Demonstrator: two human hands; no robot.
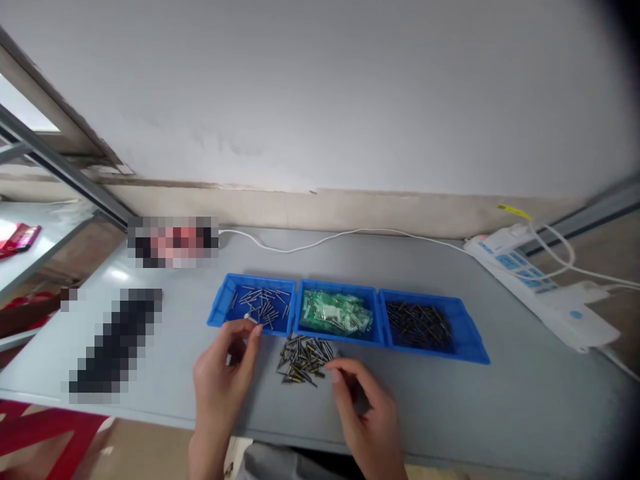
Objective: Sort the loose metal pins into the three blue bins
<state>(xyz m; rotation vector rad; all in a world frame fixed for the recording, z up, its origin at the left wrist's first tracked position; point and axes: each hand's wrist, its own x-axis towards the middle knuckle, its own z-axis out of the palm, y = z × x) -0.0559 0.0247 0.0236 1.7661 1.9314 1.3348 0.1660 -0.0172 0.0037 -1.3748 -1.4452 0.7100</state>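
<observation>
Three blue trays stand in a row on the grey table [500, 400]. The left tray [220, 308] holds silver pins, the middle tray [300, 312] green and clear parts, the right tray [473, 347] dark pins. A loose pile of dark pins [303, 359] lies in front of the middle tray. My left hand [223, 377] hovers at the left tray's front edge, fingers curled in a pinch on a small pale thing I cannot make out. My right hand [367, 407] rests right of the pile, fingers curled toward it, with nothing visible in them.
A white power strip [535, 287] with cables lies at the back right, and a white cable [320, 239] runs along the table's back. Blurred-out objects sit at the left of the table. A wall rises behind; a metal rack stands at far left.
</observation>
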